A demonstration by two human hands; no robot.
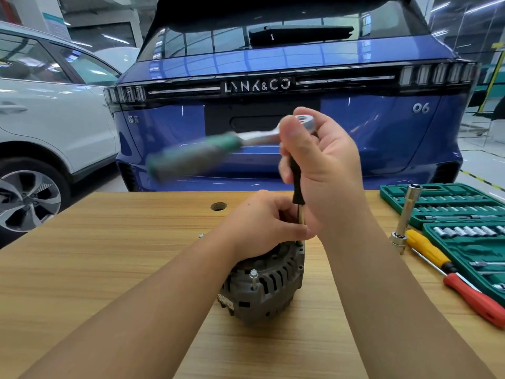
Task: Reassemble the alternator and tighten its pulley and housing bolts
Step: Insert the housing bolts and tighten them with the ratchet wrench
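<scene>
Bare table (109, 255) left of alternator (267, 283); socket case (448, 209) crowds right.

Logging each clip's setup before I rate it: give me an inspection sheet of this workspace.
Surface: wooden table, round hole near far edge.
Job's things: alternator upright, one housing bolt standing proud; ratchet on a long extension, handle blurred.
Clutter: green socket set, yellow screwdriver, red screwdriver, loose deep socket.
Grippers: left hand pinches the extension's lower end; right hand grips the ratchet head.
Cables: nothing seen.
Surroundings: blue car, white car.
</scene>
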